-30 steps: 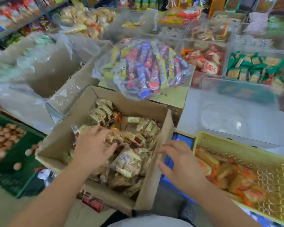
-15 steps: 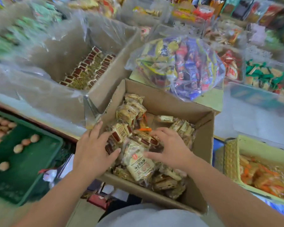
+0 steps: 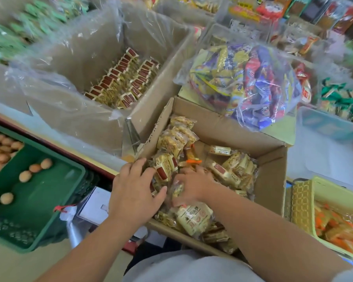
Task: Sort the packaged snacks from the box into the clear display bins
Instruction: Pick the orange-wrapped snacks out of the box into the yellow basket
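1. Two hands, nearest item. The left hand [image 3: 134,192] and the right hand [image 3: 194,186] lie side by side, almost touching, in the near-left part of the box [image 3: 271,176]. A second ago the right hand rested outside, at the box's right wall. It has since crossed in to meet the left.
2. Fingers. We record the left fingers [image 3: 143,169] curled over a clutch of packets, with the thumb closing in beneath. The right fingers bend down into the heap round more packets, though they are somewhat blurred.
3. Reading. We judge this a two-handed scoop being gathered. Nothing has left the box, so the transfer itself is not yet begun.
4. Packaged snacks [image 3: 194,218]. These are small pillow packs in clear film with cream and red-brown labels, holding pale crumbly pieces. They are heaped loose at all angles inside the box, deepest on the near side. We expect them to be light, crinkly and apt to slip from a full handful.
5. Lined carton [image 3: 86,64], beyond on the left. It holds tidy rows of red-labelled packets. It entered view as the head swung left.
6. Bag of mixed sweets [image 3: 243,82], just behind the box's far wall.
7. Clear display bins [image 3: 322,123], farthest right, blurred. One holds green-wrapped pieces.
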Motion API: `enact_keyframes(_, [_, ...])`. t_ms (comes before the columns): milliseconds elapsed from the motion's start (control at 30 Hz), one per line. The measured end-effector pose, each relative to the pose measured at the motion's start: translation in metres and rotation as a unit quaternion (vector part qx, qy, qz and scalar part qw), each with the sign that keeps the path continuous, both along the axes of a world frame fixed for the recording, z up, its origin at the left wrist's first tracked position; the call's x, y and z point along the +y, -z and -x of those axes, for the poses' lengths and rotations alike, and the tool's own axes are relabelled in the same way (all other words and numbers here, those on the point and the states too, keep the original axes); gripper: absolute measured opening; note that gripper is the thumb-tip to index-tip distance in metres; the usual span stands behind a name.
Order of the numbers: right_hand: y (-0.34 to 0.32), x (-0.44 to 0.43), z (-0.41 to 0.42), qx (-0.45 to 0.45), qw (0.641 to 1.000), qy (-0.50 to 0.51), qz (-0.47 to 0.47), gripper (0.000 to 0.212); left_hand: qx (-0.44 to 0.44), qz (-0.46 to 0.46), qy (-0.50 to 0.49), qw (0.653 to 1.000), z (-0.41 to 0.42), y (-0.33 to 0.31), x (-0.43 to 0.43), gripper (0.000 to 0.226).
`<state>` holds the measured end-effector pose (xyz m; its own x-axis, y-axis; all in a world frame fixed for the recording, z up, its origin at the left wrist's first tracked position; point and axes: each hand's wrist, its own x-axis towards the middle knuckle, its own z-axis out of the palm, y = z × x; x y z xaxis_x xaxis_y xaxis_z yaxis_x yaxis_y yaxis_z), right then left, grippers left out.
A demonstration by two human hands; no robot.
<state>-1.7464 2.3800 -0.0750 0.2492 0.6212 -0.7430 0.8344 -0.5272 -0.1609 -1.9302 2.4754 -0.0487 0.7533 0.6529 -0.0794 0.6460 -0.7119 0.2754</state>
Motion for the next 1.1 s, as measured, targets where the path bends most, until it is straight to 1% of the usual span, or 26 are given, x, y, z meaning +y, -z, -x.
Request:
enact_keyframes(67, [-0.006, -0.006, -0.009, 0.010, 1.000, -0.026, -0.002, 0.068, -0.001, -0.002, 0.000, 1.000, 0.000, 0.001, 0.001, 0.057])
enact_keyframes(200, [-0.014, -0.042, -0.033, 0.017, 0.997, -0.057, -0.050, 0.058, -0.004, -0.009, 0.012, 1.000, 0.002, 0.003, 0.000, 0.058])
enact_keyframes(267, [-0.018, -0.064, -0.041, -0.011, 0.996, -0.062, -0.068, 0.057, 0.001, -0.015, 0.023, 1.000, 0.003, 0.003, 0.000, 0.061])
enact_keyframes(333, [-0.020, -0.082, -0.045, -0.037, 0.994, -0.059, -0.082, 0.061, 0.017, -0.015, 0.031, 0.999, 0.001, 0.001, 0.000, 0.063])
enact_keyframes(467, [-0.026, -0.111, -0.053, -0.067, 0.996, -0.029, -0.047, 0.072, 0.036, -0.029, 0.057, 0.997, -0.004, -0.003, -0.001, 0.064])
enact_keyframes(533, [-0.030, -0.119, -0.057, -0.067, 0.997, 0.015, -0.026, 0.068, 0.031, -0.038, 0.083, 0.995, -0.010, -0.004, 0.000, 0.064])
enact_keyframes(600, [-0.033, -0.121, -0.059, -0.071, 0.996, 0.031, -0.032, 0.061, 0.041, -0.043, 0.101, 0.993, -0.019, -0.006, 0.004, 0.066])
enact_keyframes(700, [-0.044, -0.108, -0.059, -0.070, 0.995, 0.043, -0.061, 0.070, 0.067, -0.052, 0.113, 0.990, -0.039, -0.008, 0.015, 0.069])
enact_keyframes(800, [-0.056, -0.079, -0.063, -0.060, 0.981, 0.100, -0.154, 0.079, 0.077, -0.064, 0.106, 0.989, -0.056, -0.011, 0.029, 0.071])
enact_keyframes(867, [-0.056, -0.052, -0.068, -0.054, 0.966, 0.119, -0.225, 0.074, 0.080, -0.063, 0.082, 0.991, -0.063, -0.012, 0.039, 0.072])
enact_keyframes(933, [-0.048, -0.022, -0.076, -0.049, 0.959, 0.114, -0.256, 0.063, 0.078, -0.056, 0.068, 0.993, -0.065, -0.011, 0.045, 0.070])
enact_keyframes(967, [-0.042, -0.007, -0.081, -0.041, 0.960, 0.115, -0.252, 0.060, 0.081, -0.059, 0.071, 0.992, -0.065, -0.009, 0.045, 0.068])
enact_keyframes(1033, [-0.025, 0.021, -0.095, -0.017, 0.970, 0.118, -0.212, 0.053, 0.088, -0.070, 0.082, 0.990, -0.062, -0.004, 0.043, 0.067])
enact_keyframes(1067, [-0.014, 0.033, -0.101, -0.003, 0.977, 0.117, -0.180, 0.054, 0.088, -0.068, 0.086, 0.990, -0.061, -0.002, 0.042, 0.067])
enact_keyframes(1100, [-0.002, 0.041, -0.107, 0.012, 0.982, 0.116, -0.146, 0.061, 0.087, -0.064, 0.087, 0.990, -0.061, -0.002, 0.041, 0.068])
